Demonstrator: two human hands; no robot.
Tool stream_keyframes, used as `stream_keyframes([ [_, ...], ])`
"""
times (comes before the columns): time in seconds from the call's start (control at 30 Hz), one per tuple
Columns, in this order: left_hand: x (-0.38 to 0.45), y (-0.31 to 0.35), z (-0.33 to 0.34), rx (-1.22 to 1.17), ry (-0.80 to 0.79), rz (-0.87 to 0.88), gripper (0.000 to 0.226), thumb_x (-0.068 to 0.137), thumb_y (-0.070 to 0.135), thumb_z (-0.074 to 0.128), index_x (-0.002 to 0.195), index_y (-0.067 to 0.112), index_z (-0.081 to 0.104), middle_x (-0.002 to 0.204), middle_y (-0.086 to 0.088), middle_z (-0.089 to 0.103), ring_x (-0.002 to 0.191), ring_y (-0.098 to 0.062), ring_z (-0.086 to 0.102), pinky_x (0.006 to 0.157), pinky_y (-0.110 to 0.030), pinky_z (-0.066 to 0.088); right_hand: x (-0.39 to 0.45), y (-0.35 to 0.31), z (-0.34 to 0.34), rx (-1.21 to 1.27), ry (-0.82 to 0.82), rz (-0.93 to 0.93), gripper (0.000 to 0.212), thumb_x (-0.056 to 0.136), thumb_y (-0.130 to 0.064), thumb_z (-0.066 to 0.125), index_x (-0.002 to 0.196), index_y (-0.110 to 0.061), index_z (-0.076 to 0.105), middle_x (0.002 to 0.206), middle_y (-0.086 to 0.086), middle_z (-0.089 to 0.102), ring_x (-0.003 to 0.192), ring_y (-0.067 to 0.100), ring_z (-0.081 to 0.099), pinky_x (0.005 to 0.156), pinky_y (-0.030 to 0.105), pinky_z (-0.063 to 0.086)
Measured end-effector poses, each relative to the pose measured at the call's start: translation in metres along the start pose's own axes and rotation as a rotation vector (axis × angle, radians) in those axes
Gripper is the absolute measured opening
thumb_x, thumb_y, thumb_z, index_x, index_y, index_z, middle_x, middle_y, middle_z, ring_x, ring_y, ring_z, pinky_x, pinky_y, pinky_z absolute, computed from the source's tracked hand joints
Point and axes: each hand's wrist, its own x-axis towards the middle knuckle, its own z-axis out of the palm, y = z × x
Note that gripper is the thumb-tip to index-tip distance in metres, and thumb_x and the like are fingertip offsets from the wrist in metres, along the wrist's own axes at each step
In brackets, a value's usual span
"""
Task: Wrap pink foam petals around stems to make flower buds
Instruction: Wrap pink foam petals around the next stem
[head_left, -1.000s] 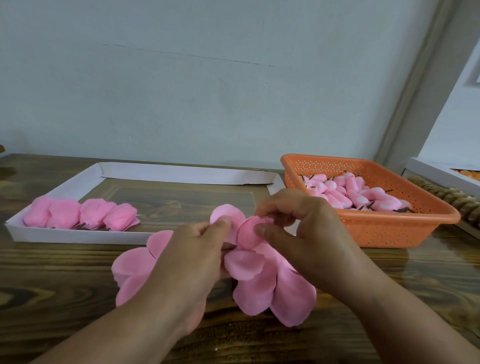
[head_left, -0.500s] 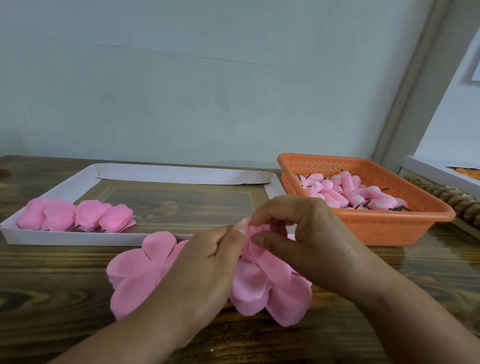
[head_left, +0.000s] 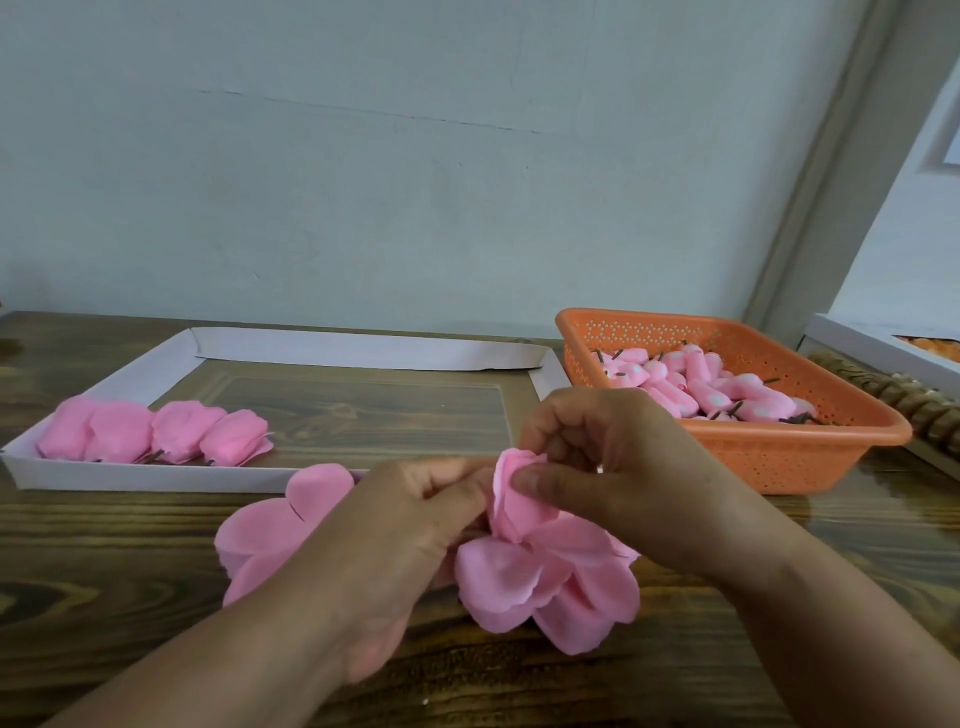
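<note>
The setting is a small handcraft workstation in a plain room, of home or small-workshop type; which of the two cannot be told. Indicators: a dark wood-grain table (head_left: 104, 545) placed against a bare pale blue-grey wall (head_left: 363, 182). At 10 o'clock, a shallow white cardboard tray (head_left: 156, 480) holds four finished pink buds (head_left: 156, 434). At 2 o'clock, an orange perforated plastic basket (head_left: 779, 457) holds pink foam-tipped stems (head_left: 696, 384). At 3 o'clock, a white box (head_left: 852, 338) and a coiled rope-like item (head_left: 909, 405) sit at the edge.
</note>
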Motion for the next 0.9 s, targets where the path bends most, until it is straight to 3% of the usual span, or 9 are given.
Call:
stream_keyframes([
  [0.13, 0.001, -0.001, 0.001, -0.04, -0.009, 0.002, 0.028, 0.076, 0.029, 0.061, 0.099, 0.022, 0.075, 0.102, -0.009, 0.074, 0.097, -0.026, 0.07, 0.092, -0.044, 0.053, 0.0, 0.003, -0.001, 0.04, -0.004, 0.029, 0.01, 0.083, -0.012, 0.067, 0.078, -0.018, 0.06, 0.05, -0.003, 0.055, 0.049, 0.013, 0.047, 0.051, 0.034, 0.04],
  [0.27, 0.0, 0.0, 0.0, -0.012, 0.001, 0.034, 0.032, 0.071, 0.035, 0.067, 0.099, 0.022, 0.075, 0.096, -0.006, 0.075, 0.088, -0.021, 0.073, 0.064, -0.026, 0.056, -0.001, -0.001, 0.007, 0.057, -0.007, -0.001, 0.01, 0.081, -0.018, 0.068, 0.078, -0.015, 0.059, 0.051, 0.002, 0.053, 0.048, 0.017, 0.044, 0.045, 0.037, 0.036],
  [0.33, -0.001, 0.0, 0.0, 0.01, 0.007, 0.053, 0.039, 0.062, 0.04, 0.07, 0.097, 0.025, 0.076, 0.093, -0.004, 0.076, 0.083, -0.016, 0.073, 0.059, -0.021, 0.053, -0.001, -0.001, 0.01, 0.026, 0.022, -0.004, 0.016, 0.076, -0.023, 0.073, 0.076, -0.015, 0.059, 0.051, 0.002, 0.051, 0.047, 0.015, 0.042, 0.044, 0.033, 0.032],
  [0.4, -0.002, 0.0, 0.001, 0.034, 0.017, 0.067, 0.04, 0.06, 0.042, 0.069, 0.096, 0.027, 0.076, 0.092, -0.003, 0.076, 0.083, -0.015, 0.073, 0.061, -0.022, 0.054, 0.0, -0.002, 0.011, -0.003, 0.059, 0.008, 0.014, 0.077, -0.021, 0.073, 0.073, -0.015, 0.061, 0.053, 0.007, 0.055, 0.047, 0.017, 0.045, 0.044, 0.036, 0.037],
  [0.47, -0.001, -0.002, 0.001, 0.027, 0.018, 0.067, 0.029, 0.074, 0.039, 0.064, 0.098, 0.027, 0.075, 0.095, -0.002, 0.076, 0.09, -0.016, 0.072, 0.072, -0.03, 0.057, 0.001, -0.002, 0.01, 0.009, 0.067, 0.032, 0.01, 0.081, -0.015, 0.068, 0.073, -0.013, 0.062, 0.06, 0.015, 0.062, 0.051, 0.024, 0.052, 0.048, 0.043, 0.045],
  [0.53, 0.001, -0.001, 0.001, -0.024, 0.032, 0.044, 0.024, 0.09, 0.033, 0.055, 0.1, 0.023, 0.074, 0.098, -0.004, 0.075, 0.092, -0.019, 0.072, 0.08, -0.036, 0.057, 0.002, 0.0, 0.007, 0.027, 0.072, 0.051, 0.01, 0.083, -0.008, 0.066, 0.074, -0.01, 0.062, 0.06, 0.016, 0.063, 0.05, 0.019, 0.054, 0.05, 0.039, 0.047],
  [0.67, 0.005, 0.004, -0.003, -0.326, 0.14, -0.002, 0.027, 0.097, 0.017, 0.043, 0.113, 0.005, 0.062, 0.091, -0.018, 0.074, 0.079, -0.027, 0.073, 0.056, -0.025, 0.057, 0.003, 0.004, 0.001, 0.07, 0.105, 0.092, 0.009, 0.082, 0.002, 0.065, 0.075, -0.002, 0.061, 0.053, 0.007, 0.061, 0.042, 0.005, 0.053, 0.047, 0.021, 0.046],
  [0.73, 0.005, 0.006, -0.007, -0.395, 0.146, 0.009, 0.03, 0.097, 0.011, 0.038, 0.115, 0.002, 0.06, 0.094, -0.022, 0.073, 0.08, -0.029, 0.073, 0.054, -0.024, 0.056, 0.004, 0.006, 0.002, 0.071, 0.113, 0.096, 0.008, 0.082, 0.0, 0.066, 0.077, -0.002, 0.061, 0.053, 0.005, 0.061, 0.042, 0.004, 0.054, 0.046, 0.019, 0.045],
  [0.9, 0.007, 0.004, -0.009, -0.271, 0.119, 0.094, 0.029, 0.09, -0.008, 0.04, 0.106, -0.001, 0.064, 0.088, -0.021, 0.073, 0.077, -0.024, 0.073, 0.058, -0.022, 0.056, 0.005, 0.006, 0.005, 0.082, 0.13, 0.074, 0.01, 0.082, -0.001, 0.067, 0.075, -0.005, 0.06, 0.051, 0.002, 0.061, 0.042, 0.005, 0.054, 0.047, 0.018, 0.045],
])
